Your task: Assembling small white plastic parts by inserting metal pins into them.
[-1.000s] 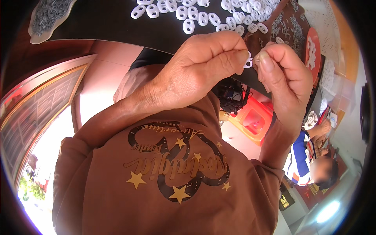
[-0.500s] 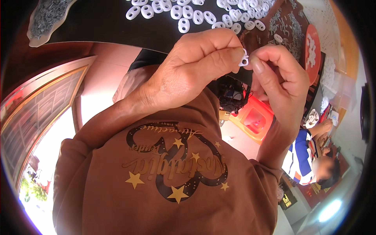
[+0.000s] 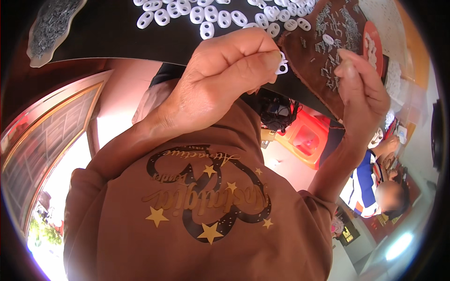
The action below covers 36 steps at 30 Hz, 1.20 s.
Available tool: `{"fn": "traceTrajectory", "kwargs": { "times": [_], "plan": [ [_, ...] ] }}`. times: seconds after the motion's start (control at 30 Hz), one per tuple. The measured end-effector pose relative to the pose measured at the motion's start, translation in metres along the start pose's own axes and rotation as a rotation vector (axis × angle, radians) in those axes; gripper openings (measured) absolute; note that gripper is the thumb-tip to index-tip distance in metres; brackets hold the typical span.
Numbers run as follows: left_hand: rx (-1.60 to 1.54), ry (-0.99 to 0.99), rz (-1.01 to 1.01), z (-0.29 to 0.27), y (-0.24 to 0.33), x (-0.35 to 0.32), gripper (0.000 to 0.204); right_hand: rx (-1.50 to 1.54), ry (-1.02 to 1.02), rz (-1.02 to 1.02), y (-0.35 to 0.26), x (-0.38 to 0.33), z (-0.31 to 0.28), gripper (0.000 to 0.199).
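Observation:
My left hand is closed, pinching a small white plastic cord lock between thumb and forefinger; part of it is hidden by the fingertips. My right hand is over a brown cloth, apart from the left, with thumb and forefinger pressed together. Whatever lies between those fingertips is too small to make out. Beside them on the cloth are scattered small grey metal pieces that look like springs, and one white oval part.
Many white two-holed oval parts lie on the dark table. A clear tray of grey pieces is at far left, a red dish of white parts at right. Below stands a red stool. Another person sits at right.
My right hand has moved away from the white cord lock, rightward to the grey pieces on the cloth. The left hand keeps hold of the cord lock, slightly further left in view.

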<state>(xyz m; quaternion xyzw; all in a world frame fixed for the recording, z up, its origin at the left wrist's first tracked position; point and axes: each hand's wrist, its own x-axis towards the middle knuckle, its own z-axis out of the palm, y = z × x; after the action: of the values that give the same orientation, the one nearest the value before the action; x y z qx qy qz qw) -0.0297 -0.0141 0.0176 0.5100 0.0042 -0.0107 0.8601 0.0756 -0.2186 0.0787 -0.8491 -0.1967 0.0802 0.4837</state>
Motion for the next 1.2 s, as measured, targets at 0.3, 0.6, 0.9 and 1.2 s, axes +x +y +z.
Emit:
{"fn": "traceTrajectory", "kwargs": {
  "times": [0.3, 0.6, 0.9, 1.2],
  "plan": [
    [0.034, 0.025, 0.021, 0.001, -0.002, 0.000, 0.018, -0.362, -0.226, 0.005, 0.014, 0.003, 0.003, 0.011],
    [0.028, 0.029, 0.034, 0.001, -0.003, -0.001, 0.018, -0.538, -0.282, -0.580, 0.006, 0.032, 0.041, 0.017],
    [0.022, 0.021, -0.035, -0.002, 0.002, -0.003, 0.018, -0.732, -0.397, -0.631, -0.008, 0.044, 0.053, 0.015],
    [0.021, 0.022, -0.003, -0.001, 0.000, -0.003, 0.018, -0.549, -0.304, -0.634, -0.006, 0.046, 0.045, 0.016]
  ]
}}
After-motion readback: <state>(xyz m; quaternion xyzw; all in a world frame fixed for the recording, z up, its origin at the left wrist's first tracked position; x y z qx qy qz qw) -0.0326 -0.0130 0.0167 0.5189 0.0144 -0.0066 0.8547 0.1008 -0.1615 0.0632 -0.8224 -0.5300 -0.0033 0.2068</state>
